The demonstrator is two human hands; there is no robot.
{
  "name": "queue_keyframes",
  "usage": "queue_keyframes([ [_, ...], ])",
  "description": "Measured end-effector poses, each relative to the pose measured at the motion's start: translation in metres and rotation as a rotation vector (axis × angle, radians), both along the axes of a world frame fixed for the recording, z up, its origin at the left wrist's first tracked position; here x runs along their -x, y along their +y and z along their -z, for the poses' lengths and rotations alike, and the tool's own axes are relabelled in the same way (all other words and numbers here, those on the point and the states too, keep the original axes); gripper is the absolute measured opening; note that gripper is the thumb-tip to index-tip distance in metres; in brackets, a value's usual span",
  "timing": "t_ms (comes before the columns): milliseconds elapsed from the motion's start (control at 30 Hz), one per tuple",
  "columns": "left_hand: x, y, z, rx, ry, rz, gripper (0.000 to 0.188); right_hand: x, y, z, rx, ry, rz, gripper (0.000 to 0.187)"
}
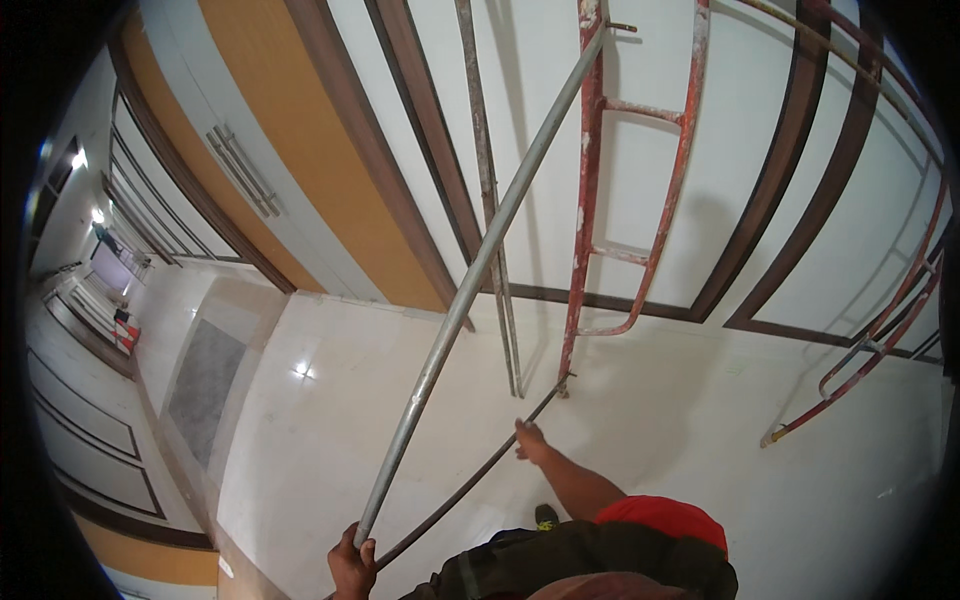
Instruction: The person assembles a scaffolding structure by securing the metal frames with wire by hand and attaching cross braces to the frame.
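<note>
Silver-grey metal gives the long pole [440,365] its colour as it slants from the person's left hand [352,565] up to the red scaffold frame [585,150], its top end beside a short pin [624,27]. The left fingers are curled around the pole's lower end, a firm hold that seems right for so long a lever; a straight wrist would probably help to check any swing. A darker rod [465,487] runs below, from near the frame's foot back toward the same hand, and whether those fingers also take it in is hard to see. The right hand [532,443] is at the rod's far part; its fingers look partly extended, and I cannot tell whether they close on the metal. Handling both lengths well likely means guiding each slowly along its own line, keeping knuckles out of the narrowing gap where the two converge, watching the upper end against the frame, and sparing the white wall panel [550,235] behind it any knock
</note>
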State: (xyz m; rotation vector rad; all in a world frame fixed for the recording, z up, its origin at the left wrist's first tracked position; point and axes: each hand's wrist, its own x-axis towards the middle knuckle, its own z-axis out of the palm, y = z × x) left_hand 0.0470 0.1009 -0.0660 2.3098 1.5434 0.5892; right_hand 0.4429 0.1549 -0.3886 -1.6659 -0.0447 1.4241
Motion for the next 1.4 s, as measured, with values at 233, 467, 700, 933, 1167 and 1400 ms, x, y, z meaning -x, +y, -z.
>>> queue_keyframes([
  [233,-0.032,0.010,-0.025,0.041,0.028,0.021,0.041,-0.215,0.040,-0.050,-0.162,-0.783,0.088,0.051],
  [467,-0.092,0.036,-0.065,0.239,-0.133,0.101,0.040,-0.323,0.055,-0.312,-0.341,-1.362,0.518,0.045],
  [700,-0.139,0.072,-0.100,0.431,-0.110,0.142,0.043,-0.452,0.071,-0.441,-0.424,-1.800,0.989,0.066],
  [933,-0.181,0.101,-0.100,0.503,-0.267,0.154,0.050,-0.511,0.049,-0.549,-0.623,-1.508,0.821,0.081],
  [1167,-0.190,0.087,-0.088,0.207,-0.138,-0.039,0.066,-0.503,0.053,-0.554,-0.874,-1.135,0.537,0.057],
  [1400,-0.191,0.079,-0.065,0.175,-0.023,-0.165,0.065,-0.493,0.048,-0.553,-1.016,-1.050,0.488,0.039],
])
